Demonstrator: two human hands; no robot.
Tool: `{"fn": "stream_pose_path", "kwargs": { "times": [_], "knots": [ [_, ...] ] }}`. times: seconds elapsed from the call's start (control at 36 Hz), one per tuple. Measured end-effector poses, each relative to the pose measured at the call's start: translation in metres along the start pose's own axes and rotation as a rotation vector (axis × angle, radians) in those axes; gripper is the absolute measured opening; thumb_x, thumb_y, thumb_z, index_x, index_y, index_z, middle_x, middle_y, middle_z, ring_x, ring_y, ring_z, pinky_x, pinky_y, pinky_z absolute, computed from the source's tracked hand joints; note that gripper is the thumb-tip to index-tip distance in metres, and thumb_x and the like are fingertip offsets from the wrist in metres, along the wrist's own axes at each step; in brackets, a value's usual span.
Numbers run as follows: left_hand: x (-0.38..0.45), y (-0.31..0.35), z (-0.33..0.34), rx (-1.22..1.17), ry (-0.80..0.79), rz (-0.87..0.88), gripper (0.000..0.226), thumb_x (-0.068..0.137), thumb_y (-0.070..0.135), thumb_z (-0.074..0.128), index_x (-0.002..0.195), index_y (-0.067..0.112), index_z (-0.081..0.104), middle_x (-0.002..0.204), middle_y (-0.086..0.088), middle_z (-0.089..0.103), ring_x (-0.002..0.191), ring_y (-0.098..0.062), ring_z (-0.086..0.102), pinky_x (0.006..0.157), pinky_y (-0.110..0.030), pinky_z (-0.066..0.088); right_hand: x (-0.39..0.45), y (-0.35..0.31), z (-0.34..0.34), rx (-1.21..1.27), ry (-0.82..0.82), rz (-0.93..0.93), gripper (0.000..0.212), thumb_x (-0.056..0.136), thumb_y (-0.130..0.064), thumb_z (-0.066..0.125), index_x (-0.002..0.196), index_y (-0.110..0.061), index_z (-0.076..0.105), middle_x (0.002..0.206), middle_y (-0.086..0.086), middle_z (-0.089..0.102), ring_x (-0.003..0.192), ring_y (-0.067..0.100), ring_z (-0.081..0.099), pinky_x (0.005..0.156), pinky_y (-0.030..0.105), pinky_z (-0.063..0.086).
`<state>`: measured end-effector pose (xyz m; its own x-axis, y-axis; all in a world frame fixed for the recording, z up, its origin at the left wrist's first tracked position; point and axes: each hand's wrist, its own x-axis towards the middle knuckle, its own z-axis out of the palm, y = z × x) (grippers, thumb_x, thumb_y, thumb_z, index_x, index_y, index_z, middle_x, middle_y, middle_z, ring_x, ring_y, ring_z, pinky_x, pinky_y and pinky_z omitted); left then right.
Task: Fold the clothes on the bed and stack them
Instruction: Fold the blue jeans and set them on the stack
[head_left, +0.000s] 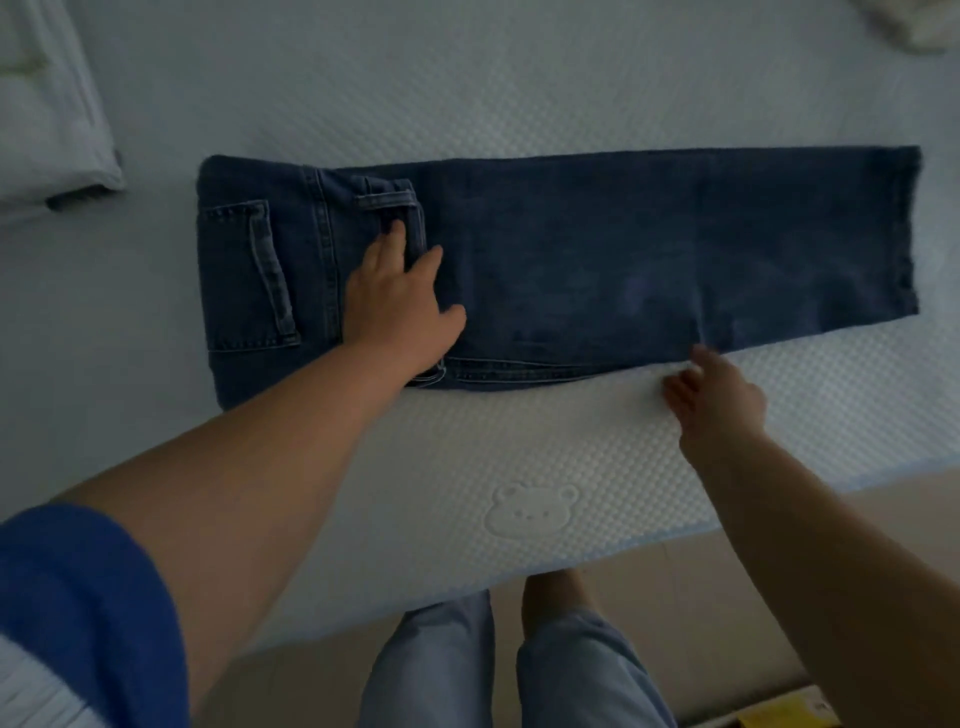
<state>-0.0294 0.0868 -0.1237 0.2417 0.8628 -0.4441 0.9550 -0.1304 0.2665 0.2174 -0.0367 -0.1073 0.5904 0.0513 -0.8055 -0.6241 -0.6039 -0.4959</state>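
Leftmost, at the bed's (519, 88) far-left corner, lies folded white quilted bedding (47, 119). Dark blue denim jeans (623, 244), folded lengthwise into a long strip, stretch along the dimpled white mattress near its front edge, waistband to the left. The left hand (402, 301) presses flat on them, fingers spread. The right hand (717, 395) touches their near edge, fingers loosely extended, gripping nothing.
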Motion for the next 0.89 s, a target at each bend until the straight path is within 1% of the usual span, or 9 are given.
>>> {"fn": "stream_pose_path", "kwargs": {
  "times": [0.11, 0.31, 0.42, 0.53, 0.61, 0.69, 0.75, 0.81, 0.89],
  "knots": [
    [-0.01, 0.01, 0.014, 0.038, -0.037, -0.016, 0.071, 0.088, 0.056, 0.046, 0.147, 0.023, 0.027, 0.157, -0.011, -0.012, 0.144, -0.026, -0.012, 0.115, -0.041, -0.006, 0.019, -0.035, -0.008, 0.313, -0.024, -0.019, 0.016, 0.086, -0.019, 0.063, 0.1, -0.012, 0.061, 0.09, 0.004, 0.072, 0.083, 0.017, 0.071, 0.079, 0.03, 0.057],
    [-0.019, 0.022, 0.031, 0.254, -0.09, -0.064, 0.097, 0.076, 0.077, 0.043, 0.15, 0.024, 0.008, 0.154, -0.014, -0.02, 0.141, -0.028, -0.022, 0.113, -0.045, -0.009, 0.045, -0.065, -0.02, 0.376, -0.093, 0.033, 0.027, 0.084, -0.023, 0.067, 0.11, -0.017, 0.065, 0.099, 0.002, 0.073, 0.084, 0.018, 0.071, 0.072, 0.031, 0.058],
    [-0.016, 0.025, 0.033, 0.289, -0.115, -0.077, 0.107, 0.069, 0.08, 0.048, 0.15, 0.024, 0.006, 0.154, -0.015, -0.022, 0.141, -0.029, -0.022, 0.113, -0.047, -0.008, 0.04, -0.07, -0.018, 0.357, -0.124, -0.202, 0.031, 0.079, -0.009, 0.068, 0.107, -0.023, 0.063, 0.099, -0.001, 0.073, 0.088, 0.015, 0.07, 0.076, 0.031, 0.058],
    [-0.016, 0.026, 0.03, 0.255, -0.124, -0.084, 0.108, 0.068, 0.077, 0.054, 0.15, 0.024, 0.007, 0.154, -0.016, -0.022, 0.141, -0.029, -0.022, 0.113, -0.047, -0.008, 0.027, -0.071, -0.011, -0.051, -0.075, -0.644, 0.029, 0.078, -0.011, 0.068, 0.106, -0.015, 0.059, 0.11, -0.001, 0.064, 0.092, 0.007, 0.065, 0.084, 0.027, 0.052],
    [-0.016, 0.026, 0.024, 0.092, -0.108, -0.09, 0.093, 0.074, 0.063, 0.062, 0.148, 0.025, 0.021, 0.156, -0.013, -0.016, 0.142, -0.025, -0.018, 0.113, -0.043, -0.01, 0.012, -0.058, -0.001, -0.628, 0.016, -1.142, 0.035, 0.078, -0.017, 0.071, 0.109, -0.001, 0.063, 0.122, 0.019, 0.052, 0.11, 0.032, 0.053, 0.093, 0.033, 0.043],
    [-0.013, 0.026, 0.013, -0.243, -0.008, -0.129, 0.059, 0.086, 0.039, 0.062, 0.139, 0.022, 0.043, 0.158, -0.01, 0.004, 0.145, -0.02, -0.004, 0.115, -0.039, -0.005, -0.005, -0.035, 0.017, -0.867, -0.084, -1.475, 0.021, 0.067, -0.005, 0.073, 0.083, 0.007, 0.067, 0.089, 0.033, 0.061, 0.083, 0.05, 0.059, 0.076, 0.051, 0.05],
    [-0.012, 0.026, 0.005, -0.42, 0.057, -0.175, 0.046, 0.091, 0.03, 0.057, 0.134, 0.018, 0.049, 0.156, -0.008, 0.018, 0.144, -0.018, 0.006, 0.116, -0.036, 0.003, -0.006, -0.02, 0.028, -1.025, -0.215, -1.506, 0.021, 0.069, -0.005, 0.07, 0.088, 0.003, 0.069, 0.095, 0.03, 0.064, 0.092, 0.051, 0.059, 0.088, 0.058, 0.045],
    [-0.012, 0.025, 0.001, -0.534, 0.103, -0.225, 0.042, 0.094, 0.028, 0.051, 0.135, 0.018, 0.049, 0.153, -0.004, 0.028, 0.143, -0.015, 0.014, 0.113, -0.03, 0.01, 0.0, -0.004, 0.034, -1.235, -0.371, -1.422, 0.025, 0.083, -0.009, 0.061, 0.107, -0.005, 0.066, 0.132, 0.019, 0.053, 0.133, 0.04, 0.037, 0.115, 0.05, 0.017],
    [-0.012, 0.022, 0.0, -0.543, 0.091, -0.227, 0.045, 0.097, 0.032, 0.046, 0.14, 0.02, 0.041, 0.153, -0.002, 0.028, 0.143, -0.014, 0.014, 0.113, -0.031, 0.011, 0.015, 0.012, 0.034, -1.339, -0.438, -1.386, 0.023, 0.089, -0.016, 0.052, 0.111, -0.013, 0.059, 0.151, 0.005, 0.031, 0.145, 0.021, 0.007, 0.114, 0.033, -0.014]
  ]
}}
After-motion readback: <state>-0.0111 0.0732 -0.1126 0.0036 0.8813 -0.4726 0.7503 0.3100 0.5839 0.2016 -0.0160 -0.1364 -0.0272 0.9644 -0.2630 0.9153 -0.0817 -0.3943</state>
